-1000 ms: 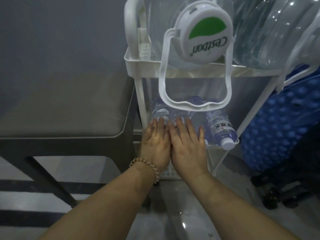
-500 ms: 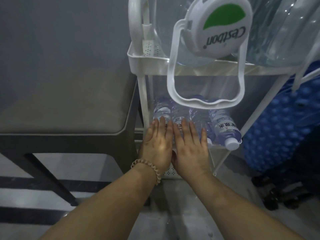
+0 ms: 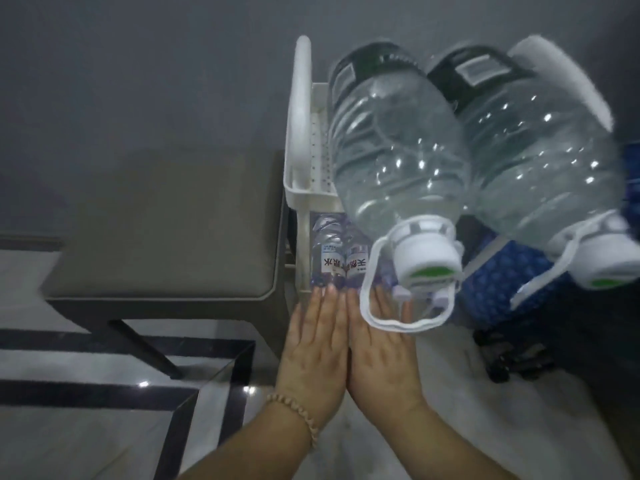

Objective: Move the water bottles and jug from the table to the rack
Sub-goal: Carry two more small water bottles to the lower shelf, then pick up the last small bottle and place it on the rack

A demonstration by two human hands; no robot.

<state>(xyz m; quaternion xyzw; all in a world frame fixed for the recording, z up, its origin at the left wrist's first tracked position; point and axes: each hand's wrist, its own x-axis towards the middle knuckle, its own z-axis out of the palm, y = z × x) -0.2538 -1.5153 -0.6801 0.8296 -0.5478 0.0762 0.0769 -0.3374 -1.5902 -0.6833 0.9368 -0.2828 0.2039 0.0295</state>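
Starting at the left, the grey table (image 3: 166,230) stands just beside the white rack (image 3: 301,109), where the small water bottles (image 3: 332,258) lie on the lower shelf. The left hand (image 3: 317,355) and right hand (image 3: 381,358) lie flat side by side, fingers straight and gripping nothing, with their tips at the bottles' near ends. This looks like a final seating push, so next comes a gentle, even shove. Further right, one jug (image 3: 398,140) and a second jug (image 3: 543,150) lie on the top shelf, so the task seems nearly done.
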